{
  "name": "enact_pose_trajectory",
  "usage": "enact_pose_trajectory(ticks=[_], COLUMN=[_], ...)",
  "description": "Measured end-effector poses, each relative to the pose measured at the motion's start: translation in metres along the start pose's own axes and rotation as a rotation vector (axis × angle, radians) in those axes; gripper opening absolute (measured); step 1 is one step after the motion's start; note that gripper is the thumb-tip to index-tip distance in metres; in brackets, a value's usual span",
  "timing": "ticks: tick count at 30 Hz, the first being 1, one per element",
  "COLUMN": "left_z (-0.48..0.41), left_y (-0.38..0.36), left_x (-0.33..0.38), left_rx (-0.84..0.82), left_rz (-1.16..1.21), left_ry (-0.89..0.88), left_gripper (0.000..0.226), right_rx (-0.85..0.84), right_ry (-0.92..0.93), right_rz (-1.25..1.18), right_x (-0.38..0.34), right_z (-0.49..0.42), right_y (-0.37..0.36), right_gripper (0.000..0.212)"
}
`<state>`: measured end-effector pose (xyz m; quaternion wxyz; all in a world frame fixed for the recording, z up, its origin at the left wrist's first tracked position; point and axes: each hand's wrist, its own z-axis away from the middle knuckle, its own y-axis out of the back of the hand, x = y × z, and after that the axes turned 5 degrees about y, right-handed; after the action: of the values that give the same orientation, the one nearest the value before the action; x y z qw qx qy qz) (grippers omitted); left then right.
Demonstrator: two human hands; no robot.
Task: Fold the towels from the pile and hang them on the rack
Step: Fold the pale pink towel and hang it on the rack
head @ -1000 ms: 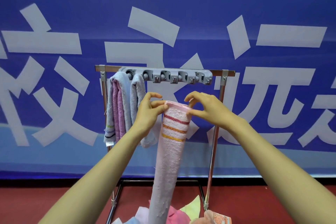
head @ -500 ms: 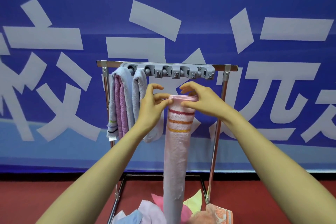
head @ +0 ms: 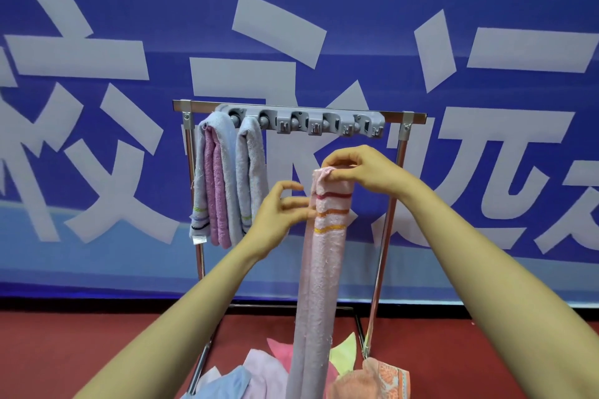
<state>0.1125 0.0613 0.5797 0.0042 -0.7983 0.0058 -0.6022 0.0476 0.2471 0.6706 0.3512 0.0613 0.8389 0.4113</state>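
Midair, pink towel (head: 319,269): R hand (head: 363,172) pinch, L hand (head: 275,220) loose alongside; rack (head: 405,116) behind.

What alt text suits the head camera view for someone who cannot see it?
A person's right hand pinches the top of a folded pink towel while the left hand touches its side, before a metal rack with hanging towels. A towel pile lies below.

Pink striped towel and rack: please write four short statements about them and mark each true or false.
1. The right hand pinches the pink striped towel at its top. True.
2. This towel hangs on the rack. False: it is held in front of it.
3. The hung towels occupy the rack's left end. True.
4. The floor holds no towels. False: a pile of towels lies below the rack.
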Motion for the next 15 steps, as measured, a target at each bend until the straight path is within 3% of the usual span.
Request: enact_pose_trajectory(ticks=[9, 12, 15], left_z=[0.007, 0.004, 0.002], left_y=[0.013, 0.017, 0.017], left_x=[-0.051, -0.051, -0.053], left_rx=[-0.125, -0.001, 0.161], left_rz=[-0.233, -0.369, -0.349], left_ry=[0.202, 0.155, 0.099], left_gripper=[0.039, 0.038, 0.035], right_rx=[-0.018, -0.018, 0.019], right_ry=[-0.003, -0.013, -0.019], right_rz=[0.056, 0.103, 0.117], right_x=[-0.009, -0.008, -0.006], right_z=[0.000, 0.000, -0.002], right_y=[0.014, 0.013, 0.011], right_gripper=[0.013, 0.015, 0.016])
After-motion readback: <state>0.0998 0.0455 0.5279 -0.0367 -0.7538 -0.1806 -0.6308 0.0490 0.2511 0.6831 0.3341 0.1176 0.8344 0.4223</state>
